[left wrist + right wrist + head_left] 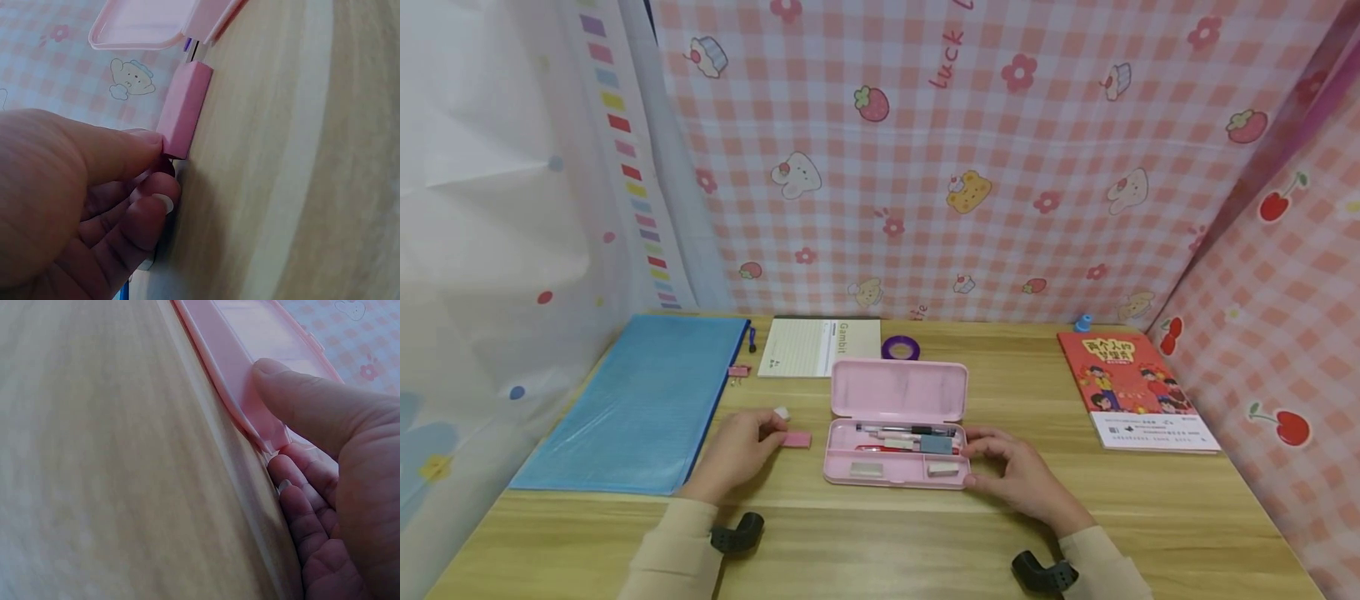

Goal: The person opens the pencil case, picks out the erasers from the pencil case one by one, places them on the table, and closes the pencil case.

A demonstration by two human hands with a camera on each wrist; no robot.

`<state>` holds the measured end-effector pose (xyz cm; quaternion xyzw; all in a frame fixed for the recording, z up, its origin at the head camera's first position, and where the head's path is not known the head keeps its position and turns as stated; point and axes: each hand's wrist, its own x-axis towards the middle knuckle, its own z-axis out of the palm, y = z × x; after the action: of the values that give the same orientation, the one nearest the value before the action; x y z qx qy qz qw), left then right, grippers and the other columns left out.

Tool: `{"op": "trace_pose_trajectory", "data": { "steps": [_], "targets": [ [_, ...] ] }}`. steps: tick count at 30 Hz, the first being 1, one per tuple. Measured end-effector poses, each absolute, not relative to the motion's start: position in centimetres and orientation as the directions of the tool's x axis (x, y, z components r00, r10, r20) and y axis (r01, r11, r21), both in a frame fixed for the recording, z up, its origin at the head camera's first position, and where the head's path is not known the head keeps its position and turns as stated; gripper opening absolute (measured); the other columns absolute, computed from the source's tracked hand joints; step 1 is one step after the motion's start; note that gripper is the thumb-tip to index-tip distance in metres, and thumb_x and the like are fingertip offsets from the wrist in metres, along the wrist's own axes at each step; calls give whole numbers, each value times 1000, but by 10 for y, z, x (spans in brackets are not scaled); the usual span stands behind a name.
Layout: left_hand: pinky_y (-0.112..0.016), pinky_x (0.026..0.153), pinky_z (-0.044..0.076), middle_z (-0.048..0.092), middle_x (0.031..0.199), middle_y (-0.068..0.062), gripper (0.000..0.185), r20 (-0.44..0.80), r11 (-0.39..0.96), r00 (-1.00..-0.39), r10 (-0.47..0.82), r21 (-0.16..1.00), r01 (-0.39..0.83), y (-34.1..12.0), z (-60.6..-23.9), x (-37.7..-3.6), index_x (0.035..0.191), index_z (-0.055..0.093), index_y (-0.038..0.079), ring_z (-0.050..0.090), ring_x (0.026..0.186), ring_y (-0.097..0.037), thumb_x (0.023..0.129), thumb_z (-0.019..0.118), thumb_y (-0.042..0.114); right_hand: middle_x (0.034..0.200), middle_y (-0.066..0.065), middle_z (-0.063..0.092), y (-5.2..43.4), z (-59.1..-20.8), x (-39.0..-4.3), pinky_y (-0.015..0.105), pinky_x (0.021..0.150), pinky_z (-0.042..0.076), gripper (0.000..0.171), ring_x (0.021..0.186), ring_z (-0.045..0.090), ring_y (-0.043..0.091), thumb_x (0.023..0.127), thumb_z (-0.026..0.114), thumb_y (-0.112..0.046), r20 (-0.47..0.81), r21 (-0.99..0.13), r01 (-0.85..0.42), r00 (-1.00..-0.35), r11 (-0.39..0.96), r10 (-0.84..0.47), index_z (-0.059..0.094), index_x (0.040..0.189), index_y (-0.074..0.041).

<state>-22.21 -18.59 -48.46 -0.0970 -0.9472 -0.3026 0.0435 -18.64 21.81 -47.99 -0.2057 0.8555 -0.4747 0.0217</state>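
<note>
A pink pencil case lies on the table with its lid raised. Inside are a black pen, a red pen, a blue-grey block and several pale erasers. To the left of the case, my left hand pinches the near end of a pink eraser between thumb and fingers. A small white piece sits just beyond those fingers. My right hand holds the case at its right end, the thumb along the front wall and the fingers around the corner.
A blue folder covers the left side of the table. Toward the back are a pink clip, a notebook and a roll of purple tape. On the right lie a red book and a small blue object.
</note>
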Motion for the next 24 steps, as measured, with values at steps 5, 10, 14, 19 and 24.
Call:
{"op": "trace_pose_trajectory", "data": {
  "steps": [5, 10, 14, 19, 24],
  "targets": [
    [-38, 75, 50, 69, 87, 1, 4, 138, 803, -981, 140, 564, 194, -185, -484, -223, 89, 74, 12, 60, 80, -15, 87, 71, 12, 131, 13, 56, 217, -478, -186, 35, 105, 34, 27, 125, 48, 34, 77, 81, -11, 149, -822, -326, -915, 468, -375, 71, 102, -9],
    [-37, 73, 51, 70, 89, -1, 9, 111, 813, -982, 151, 551, 187, -184, -482, -222, 92, 75, 12, 61, 79, -15, 85, 74, 18, 132, 13, 56, 217, -477, -186, 43, 105, 33, 28, 126, 47, 33, 77, 80, -12, 135, -823, -315, -917, 472, -376, 71, 103, -10],
    [-30, 64, 49, 67, 82, 3, 16, 84, 806, -983, 162, 564, 181, -184, -482, -222, 93, 75, 12, 56, 69, -9, 81, 79, 21, 132, 13, 56, 217, -477, -186, 44, 106, 32, 28, 126, 47, 33, 77, 80, -11, 130, -825, -310, -918, 473, -374, 71, 103, -10],
    [-27, 60, 47, 66, 78, 3, 16, 94, 800, -979, 182, 565, 203, -183, -481, -222, 93, 75, 9, 53, 65, -8, 79, 79, 16, 132, 13, 56, 217, -477, -186, 42, 106, 33, 27, 127, 47, 33, 77, 80, -10, 130, -827, -307, -920, 471, -371, 71, 102, -9],
    [-28, 61, 47, 64, 76, 3, 14, 103, 810, -977, 185, 547, 211, -183, -482, -222, 95, 74, 8, 53, 67, -9, 81, 77, 10, 131, 13, 56, 217, -478, -186, 35, 105, 33, 27, 126, 47, 33, 77, 80, -10, 137, -824, -315, -917, 471, -374, 71, 102, -9]
  ]
}}
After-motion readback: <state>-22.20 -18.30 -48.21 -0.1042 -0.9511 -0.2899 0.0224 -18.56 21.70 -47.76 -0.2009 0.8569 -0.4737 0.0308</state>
